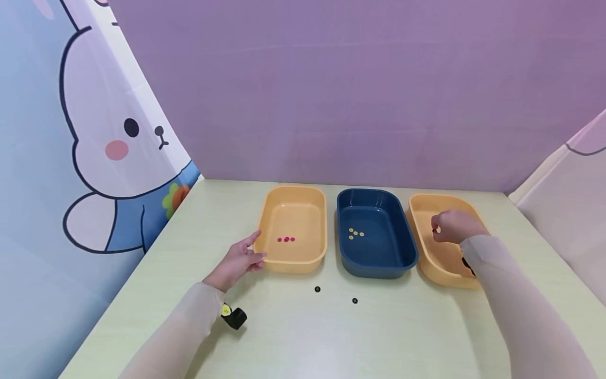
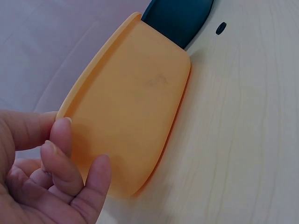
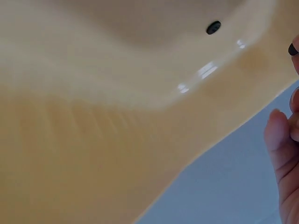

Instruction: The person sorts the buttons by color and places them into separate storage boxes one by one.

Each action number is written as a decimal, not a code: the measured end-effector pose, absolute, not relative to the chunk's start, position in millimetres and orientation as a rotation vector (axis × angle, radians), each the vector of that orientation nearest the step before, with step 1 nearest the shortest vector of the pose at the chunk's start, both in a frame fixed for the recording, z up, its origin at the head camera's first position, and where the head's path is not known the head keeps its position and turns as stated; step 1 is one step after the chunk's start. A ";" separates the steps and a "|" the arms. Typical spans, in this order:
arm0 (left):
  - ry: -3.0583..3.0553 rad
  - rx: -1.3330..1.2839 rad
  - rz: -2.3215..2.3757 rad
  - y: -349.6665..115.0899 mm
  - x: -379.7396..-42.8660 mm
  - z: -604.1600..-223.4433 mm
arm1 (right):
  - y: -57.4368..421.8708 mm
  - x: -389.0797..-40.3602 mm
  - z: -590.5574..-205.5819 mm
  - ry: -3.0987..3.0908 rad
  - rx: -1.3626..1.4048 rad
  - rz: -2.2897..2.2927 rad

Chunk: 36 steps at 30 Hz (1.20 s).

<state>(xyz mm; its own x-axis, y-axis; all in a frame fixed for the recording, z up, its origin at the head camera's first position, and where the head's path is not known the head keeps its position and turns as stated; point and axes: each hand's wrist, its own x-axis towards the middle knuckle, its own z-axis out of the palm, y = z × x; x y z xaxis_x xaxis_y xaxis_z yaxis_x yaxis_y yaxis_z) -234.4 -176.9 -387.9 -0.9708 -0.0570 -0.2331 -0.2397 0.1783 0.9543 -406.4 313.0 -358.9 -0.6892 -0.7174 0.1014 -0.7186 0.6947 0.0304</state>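
Observation:
My left hand grips the near left corner of the left yellow tray, with thumb and fingertips at its rim. In the left wrist view the fingers curl against the tray's outer wall. Over the right yellow tray, my right hand pinches a small black button. The right wrist view shows the held button at its right edge, and another black button lying on the tray's bottom. Small pink buttons lie in the left tray.
Between the yellow trays stands a dark blue tray with several pale yellow buttons. One black button and a second black button lie on the table in front. A purple cloth wall rises behind the trays.

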 end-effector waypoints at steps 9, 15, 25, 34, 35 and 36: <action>2.284 -0.285 1.904 -174.8 -235.6 -387.2 | 317.0 -399.9 -359.9 -2.976 1.076 0.027; 2.276 -0.280 1.908 -173.4 -234.8 -385.4 | 317.5 -396.8 -357.3 -3.017 1.046 0.004; 2.272 -0.280 1.901 -174.1 -235.9 -387.8 | 316.8 -396.2 -353.2 -3.005 1.021 0.047; 2.268 -0.283 1.922 -176.3 -234.1 -386.2 | 284.1 -377.8 -324.5 -2.732 1.124 0.077; 2.269 -0.280 1.922 -176.6 -234.1 -386.0 | 278.8 -373.7 -321.8 -2.698 1.136 0.078; 2.272 -0.279 1.922 -176.9 -234.2 -385.9 | 273.4 -369.4 -319.1 -2.670 1.155 0.089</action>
<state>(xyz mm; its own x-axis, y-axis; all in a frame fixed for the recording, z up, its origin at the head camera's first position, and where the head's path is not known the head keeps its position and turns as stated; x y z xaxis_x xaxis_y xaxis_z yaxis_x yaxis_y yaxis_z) -234.2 -176.9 -385.9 -0.9710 -0.0429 -0.2353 -0.2392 0.1606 0.9576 -369.4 273.4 -319.1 -0.6624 -0.7115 0.2344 -0.7256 0.6872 0.0357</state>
